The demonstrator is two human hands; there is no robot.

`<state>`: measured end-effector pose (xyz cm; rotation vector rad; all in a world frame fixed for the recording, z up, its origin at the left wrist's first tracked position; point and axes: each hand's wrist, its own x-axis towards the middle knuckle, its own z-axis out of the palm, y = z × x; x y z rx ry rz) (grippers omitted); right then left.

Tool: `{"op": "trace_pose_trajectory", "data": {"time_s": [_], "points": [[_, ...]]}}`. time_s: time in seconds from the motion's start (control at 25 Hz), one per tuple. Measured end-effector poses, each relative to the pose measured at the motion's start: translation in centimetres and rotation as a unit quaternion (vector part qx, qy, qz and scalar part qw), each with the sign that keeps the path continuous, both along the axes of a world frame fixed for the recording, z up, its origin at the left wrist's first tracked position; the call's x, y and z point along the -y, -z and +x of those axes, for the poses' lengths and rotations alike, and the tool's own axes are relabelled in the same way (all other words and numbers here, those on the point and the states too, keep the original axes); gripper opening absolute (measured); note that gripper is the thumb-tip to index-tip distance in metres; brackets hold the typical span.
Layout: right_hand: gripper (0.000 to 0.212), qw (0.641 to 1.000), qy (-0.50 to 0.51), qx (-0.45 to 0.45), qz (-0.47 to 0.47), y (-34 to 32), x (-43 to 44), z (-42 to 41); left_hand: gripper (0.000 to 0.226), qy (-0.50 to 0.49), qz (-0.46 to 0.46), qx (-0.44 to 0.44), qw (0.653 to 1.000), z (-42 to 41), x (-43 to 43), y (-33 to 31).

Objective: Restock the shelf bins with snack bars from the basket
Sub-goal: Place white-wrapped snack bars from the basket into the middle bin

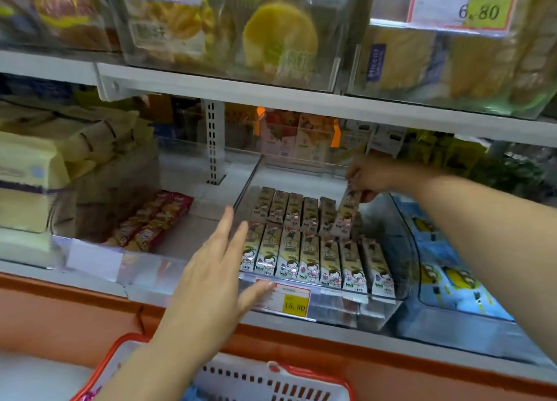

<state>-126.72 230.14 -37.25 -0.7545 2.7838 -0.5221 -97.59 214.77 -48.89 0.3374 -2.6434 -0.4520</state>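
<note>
R hand (pixel 366 179) pinches a snack bar (pixel 346 212) tilted over the clear bin (pixel 401 250) to fill back row's gap; L hand (pixel 217 268) flat, fingers apart, steadying bin front

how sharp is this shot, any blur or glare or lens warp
Head view: top-shelf bags smeared by blur; snack bars in the bin fairly sharp, yellow price tag readable; soft glare on the bin's clear front wall; shelf edge bows slightly from the wide lens.

We see glossy film on each snack bar (pixel 310 259), a clear smooth plastic bin (pixel 334 308), a matt plastic basket (pixel 271 384) lower centre.
</note>
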Motion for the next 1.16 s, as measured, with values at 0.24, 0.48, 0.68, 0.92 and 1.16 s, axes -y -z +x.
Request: {"op": "trace_pose_trajectory", "data": {"time_s": [0.24,0.48,0.68,0.92,1.16], "points": [[0.033,0.998,-0.009,0.056,0.021,2.2,1.5,-1.4,0.091,-0.001,-0.013,-0.01,1.0,-0.1,0.0,0.5],[0.049,0.997,0.028,0.074,-0.003,3.5,1.7,-0.2,0.088,0.001,-0.012,-0.019,1.0,0.0,-0.1,0.8],[0.063,0.991,0.05,0.127,0.001,2.9,0.9,1.1,0.084,0.009,0.0,-0.037,0.999,0.1,-0.2,0.6],[0.049,0.995,0.03,0.092,-0.003,4.0,0.5,2.5,0.083,0.015,0.005,-0.03,0.999,0.9,-0.3,0.2],[0.052,0.995,-0.039,-0.053,0.078,2.6,-0.5,5.1,0.082,0.025,0.019,-0.051,0.998,3.4,-0.8,-0.4]]}}
